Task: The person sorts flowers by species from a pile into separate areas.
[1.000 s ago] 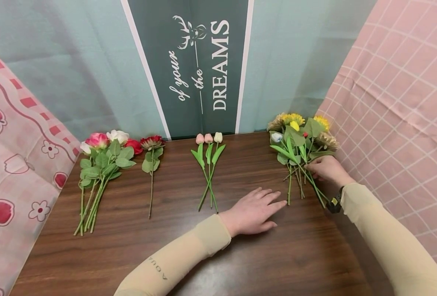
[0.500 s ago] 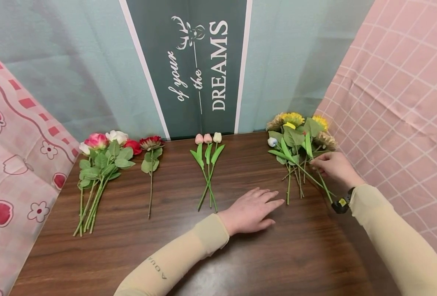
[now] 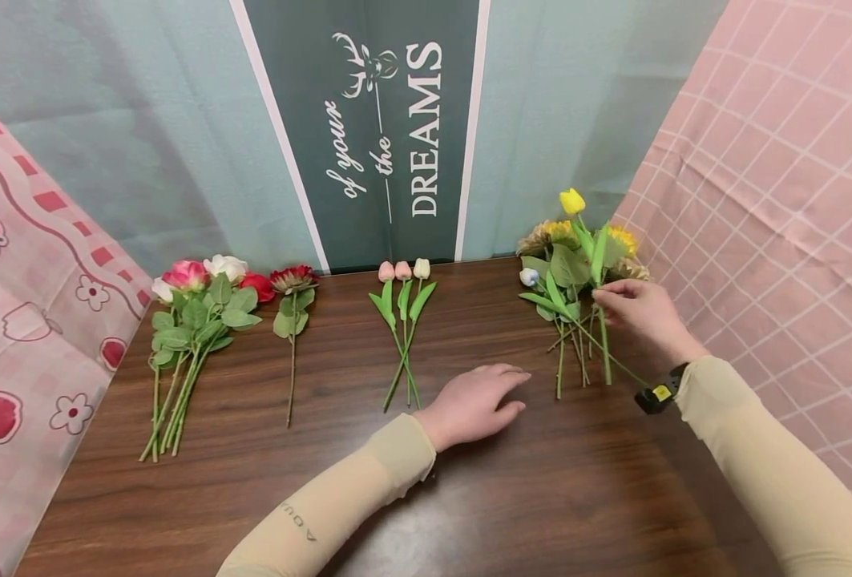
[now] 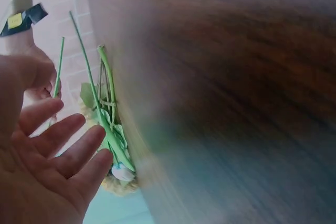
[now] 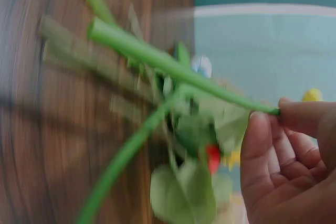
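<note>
My right hand (image 3: 645,314) pinches the green stem of a yellow tulip (image 3: 572,201) between thumb and fingertips. The tulip stands nearly upright above a pile of flowers, its head against the backdrop. The right wrist view shows its stem (image 5: 173,71) running into the pinch. In the pile lie a bluish-white tulip (image 3: 530,277), yellow sunflowers (image 3: 622,239) and a red flower (image 5: 212,158), partly covered by leaves. My left hand (image 3: 472,405) hovers low over the table, left of the pile, its fingers loosely extended and holding nothing; its palm (image 4: 42,177) shows in the left wrist view.
Two pink tulips (image 3: 386,271) and a white tulip (image 3: 421,268) lie mid-table. Farther left are a dark red flower (image 3: 293,279) and a bunch of pink, white and red roses (image 3: 186,275). Cloths enclose the wooden table (image 3: 252,497); a pink checked cloth (image 3: 750,184) hangs close on the right.
My right hand has lifted the yellow tulip out of the pile, bringing its head up and its stem upright. My left hand has drawn back slightly to the left.
</note>
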Available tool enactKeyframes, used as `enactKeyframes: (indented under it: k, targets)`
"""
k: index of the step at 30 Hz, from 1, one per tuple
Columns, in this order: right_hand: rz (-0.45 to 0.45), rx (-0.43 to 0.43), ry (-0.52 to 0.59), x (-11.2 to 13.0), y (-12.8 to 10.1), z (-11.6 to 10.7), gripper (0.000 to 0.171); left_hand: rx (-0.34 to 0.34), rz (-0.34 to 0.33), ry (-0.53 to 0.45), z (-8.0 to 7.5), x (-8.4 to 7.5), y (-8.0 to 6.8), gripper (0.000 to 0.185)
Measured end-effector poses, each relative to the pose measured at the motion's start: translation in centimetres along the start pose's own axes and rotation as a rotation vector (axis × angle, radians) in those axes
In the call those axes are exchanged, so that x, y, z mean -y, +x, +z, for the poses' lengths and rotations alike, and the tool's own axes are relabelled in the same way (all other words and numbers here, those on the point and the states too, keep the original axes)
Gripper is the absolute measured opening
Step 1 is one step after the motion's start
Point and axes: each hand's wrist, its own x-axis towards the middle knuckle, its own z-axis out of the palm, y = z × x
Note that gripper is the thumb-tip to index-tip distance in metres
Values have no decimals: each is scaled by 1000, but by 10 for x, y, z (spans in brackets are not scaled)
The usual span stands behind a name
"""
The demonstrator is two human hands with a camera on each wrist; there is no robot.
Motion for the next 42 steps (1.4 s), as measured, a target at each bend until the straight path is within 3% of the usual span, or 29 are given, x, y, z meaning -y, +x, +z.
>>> enactKeyframes:
  k: [3, 8, 16, 22, 29, 35, 42]
  targets:
    - [-5, 60, 176, 14, 0, 23, 47, -46, -123, -217, -3, 5, 0, 44]
    - [24, 147, 366, 40, -2, 71, 45, -153, -293, -614, -7, 17, -3, 40]
    - [-9, 250, 545, 81, -3, 138, 33, -261, -386, -915, -13, 45, -23, 36]
    - [-18, 289, 555, 99, -1, 168, 26, -328, -428, -1030, -17, 59, -38, 28]
    - [-36, 325, 514, 107, -1, 190, 24, -357, -475, -1057, -17, 65, -48, 22]
    - [-75, 346, 416, 106, 1, 195, 32, -333, -513, -1044, -17, 73, -53, 19]
    - [-85, 297, 376, 92, 3, 193, 40, -257, -597, -1132, -24, 82, -53, 19]
